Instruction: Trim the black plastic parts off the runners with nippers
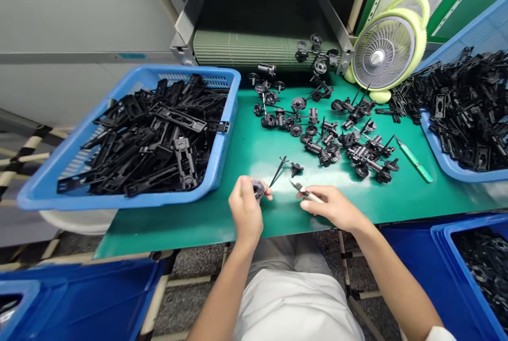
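My left hand (246,206) is closed on a small black plastic part (259,189), whose thin stalk (277,171) sticks up and to the right over the green table (254,150). A few centimetres to the right, my right hand (331,206) grips a small pair of cutters (304,191), their tips pointing left toward the part. Just beyond the cutters a small black offcut (296,168) lies on the table.
A blue basket (130,137) full of long black plastic pieces sits at the left. Several loose black parts (337,135) are scattered mid-table. A green knife (415,160), a small fan (383,50), another blue basket (468,113) and blue crates (468,272) stand right and below.
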Demonstrator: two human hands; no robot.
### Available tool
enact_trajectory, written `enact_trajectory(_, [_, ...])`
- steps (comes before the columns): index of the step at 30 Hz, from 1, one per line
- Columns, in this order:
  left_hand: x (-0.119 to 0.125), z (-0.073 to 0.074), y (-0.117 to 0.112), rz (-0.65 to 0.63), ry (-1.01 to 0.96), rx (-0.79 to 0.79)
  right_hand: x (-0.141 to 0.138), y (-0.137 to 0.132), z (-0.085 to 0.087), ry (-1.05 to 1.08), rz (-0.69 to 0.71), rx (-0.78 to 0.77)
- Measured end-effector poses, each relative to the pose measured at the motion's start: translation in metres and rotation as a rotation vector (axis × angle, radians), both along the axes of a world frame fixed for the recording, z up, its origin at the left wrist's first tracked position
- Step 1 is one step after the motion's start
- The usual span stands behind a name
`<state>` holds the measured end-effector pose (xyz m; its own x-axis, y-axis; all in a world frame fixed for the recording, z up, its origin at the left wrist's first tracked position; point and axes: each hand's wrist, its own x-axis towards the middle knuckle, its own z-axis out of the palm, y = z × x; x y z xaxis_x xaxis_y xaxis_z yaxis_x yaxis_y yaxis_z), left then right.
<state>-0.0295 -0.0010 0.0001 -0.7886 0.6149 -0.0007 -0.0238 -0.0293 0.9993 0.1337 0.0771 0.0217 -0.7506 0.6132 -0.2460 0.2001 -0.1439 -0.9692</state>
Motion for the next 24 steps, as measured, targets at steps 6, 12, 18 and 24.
enact_trajectory(6, [0.004, 0.004, -0.009, -0.32, -0.248, -0.109, 0.04, -0.004, -0.042, 0.439, -0.46, -0.162])
enact_trajectory(12, [0.025, 0.019, 0.032, -0.353, 0.764, -0.82, 0.038, -0.004, -0.046, 0.515, -0.449, -0.197])
enact_trajectory(18, [0.028, 0.017, 0.06, -0.304, 0.922, -0.951, 0.039, -0.002, -0.047, 0.467, -0.424, -0.151])
enact_trajectory(24, [0.006, 0.016, 0.023, -0.466, 0.502, -0.4, 0.044, -0.019, -0.032, 0.333, -0.347, -0.046])
